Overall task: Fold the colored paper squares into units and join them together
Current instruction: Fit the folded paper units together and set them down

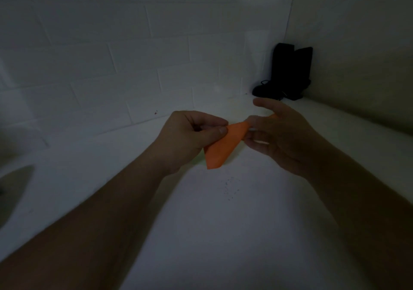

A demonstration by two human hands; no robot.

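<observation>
- I judge I am mid-fold on one unit: a single orange paper [220, 146], already creased into a long narrow strip with slanted ends, held in the air between both hands above the white table [223, 234], toward its far edge by the tiled wall [111, 55].
- My left hand [190, 135] pinches the strip's near-left part, thumb pressed on top and fingers curled beneath it.
- My right hand [279, 137] holds the far end; its fingers curl round the paper, the thumb lifted clear above. A sliver of orange shows past the fingers, but the exact grip there is hidden.
- Both forearms reach forward from the near edge, wrists angled inward toward each other.
- The next move, I judge, calls for lining up an end and pressing a crisp crease; the table would give firmer backing than thin air.
- No other coloured squares or finished units are in view, so joining looks some way off.
- A dark object [288, 75] stands in the far right corner, too dim to identify.
</observation>
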